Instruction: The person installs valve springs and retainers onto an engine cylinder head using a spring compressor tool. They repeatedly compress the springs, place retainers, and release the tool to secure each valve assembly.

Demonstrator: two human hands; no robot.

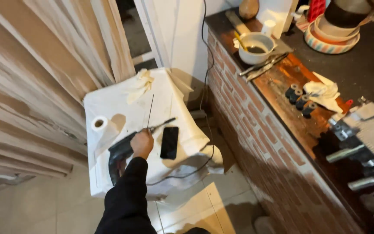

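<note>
Down on the white-draped bench (109, 99), my hand (142, 144) wraps its fingers around the drill (124, 149), whose bit could skid into the phone (169, 142) just right.

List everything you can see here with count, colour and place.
Drill: one, dark, on the covered table.
Phone: one, black, right of the drill.
Paper roll: one, white, table's left edge.
Covered table: one, white, centre.
Bowl: one, white, on the counter.
Sockets: four, dark, in a row on the counter.
Rag: one, white, beside the sockets.
Metal engine part: one, grey, far right.
Brick counter: one, red-brown, right.
Hand: one, black sleeve, on the drill; which hand is unclear.
</note>
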